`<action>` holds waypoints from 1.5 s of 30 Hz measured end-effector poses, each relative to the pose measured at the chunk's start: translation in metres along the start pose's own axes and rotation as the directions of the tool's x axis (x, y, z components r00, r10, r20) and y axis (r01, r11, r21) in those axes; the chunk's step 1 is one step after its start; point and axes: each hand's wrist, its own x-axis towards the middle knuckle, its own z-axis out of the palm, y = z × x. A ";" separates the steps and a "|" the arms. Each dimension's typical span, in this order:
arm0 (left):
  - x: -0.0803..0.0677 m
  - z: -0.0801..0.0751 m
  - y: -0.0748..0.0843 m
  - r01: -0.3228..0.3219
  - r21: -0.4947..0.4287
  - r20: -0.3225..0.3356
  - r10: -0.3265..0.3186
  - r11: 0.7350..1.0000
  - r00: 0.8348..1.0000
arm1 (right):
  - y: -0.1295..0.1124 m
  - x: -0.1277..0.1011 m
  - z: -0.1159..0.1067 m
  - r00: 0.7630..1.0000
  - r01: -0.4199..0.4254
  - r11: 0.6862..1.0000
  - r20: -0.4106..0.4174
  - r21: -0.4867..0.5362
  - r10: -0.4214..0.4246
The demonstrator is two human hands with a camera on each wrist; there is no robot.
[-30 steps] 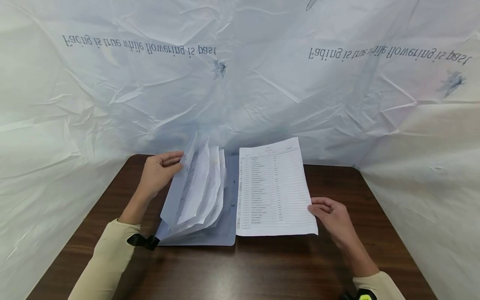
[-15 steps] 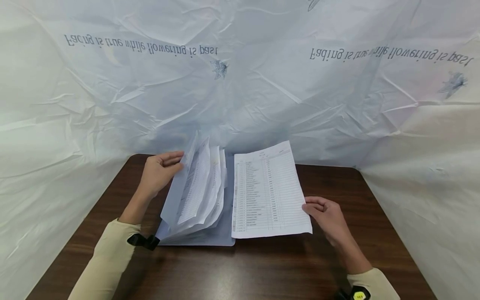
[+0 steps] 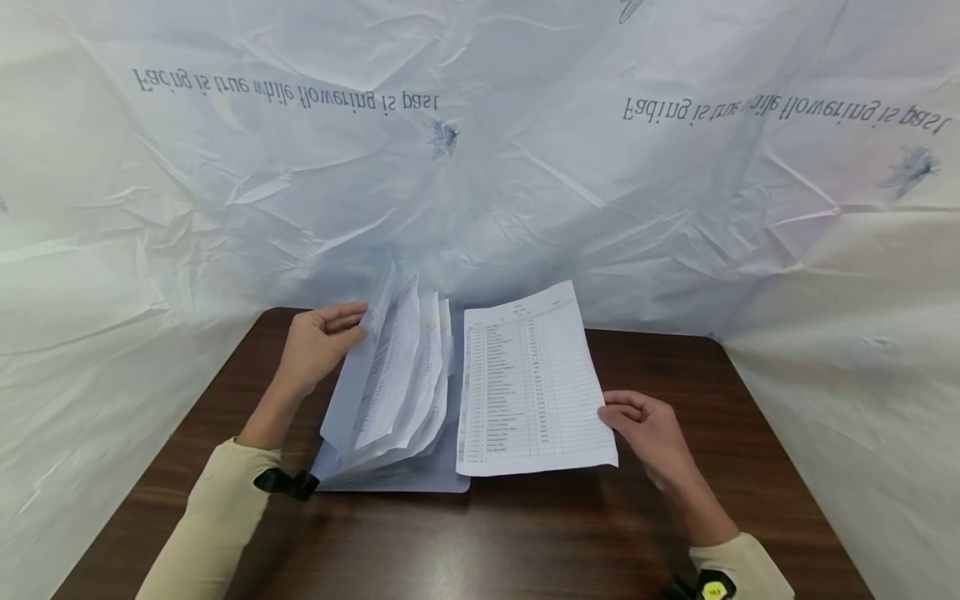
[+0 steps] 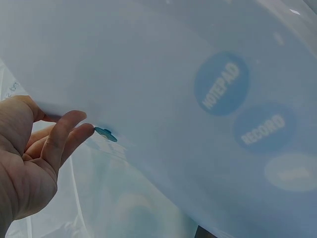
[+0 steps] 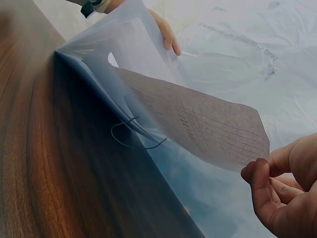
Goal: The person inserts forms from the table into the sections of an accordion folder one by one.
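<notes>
A translucent bluish plastic document folder (image 3: 333,425) stands partly open, with several printed sheets (image 3: 405,375) fanned inside. My left hand (image 3: 315,346) pinches the edge of its raised flap. In the left wrist view, that flap (image 4: 148,74) bears round labels reading NOTEPAD and RECORD, and a teal snap button (image 4: 105,133) sits beside the fingertips. My right hand (image 3: 648,433) pinches the right edge of a printed sheet (image 3: 525,392) between thumb and fingers. The sheet's left edge overlaps the folder's right part in the head view. Its corner bends slightly in the right wrist view.
Folder and hands are over a dark wooden table (image 3: 420,550) with rounded far corners. White plastic sheeting (image 3: 525,167) with printed lettering hangs behind and at both sides. A thin dark cord (image 5: 115,135) loops out at the folder's edge.
My right hand has moved left with the printed sheet, which now overlaps the folder's right part and tilts a little more. My left hand and the raised flap have stayed put.
</notes>
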 end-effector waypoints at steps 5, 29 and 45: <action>-0.001 0.000 0.000 0.001 -0.001 -0.004 -0.001 1.000 1.000 | -0.003 0.000 0.003 1.000 0.008 1.000 0.010 0.022 -0.008; -0.001 0.001 -0.001 -0.020 -0.017 -0.001 0.020 1.000 1.000 | -0.006 -0.002 0.004 0.998 0.067 0.998 0.003 0.022 -0.067; 0.000 0.002 -0.004 -0.014 -0.006 0.002 0.014 1.000 1.000 | -0.011 0.011 0.007 0.998 0.059 0.998 0.013 0.032 -0.059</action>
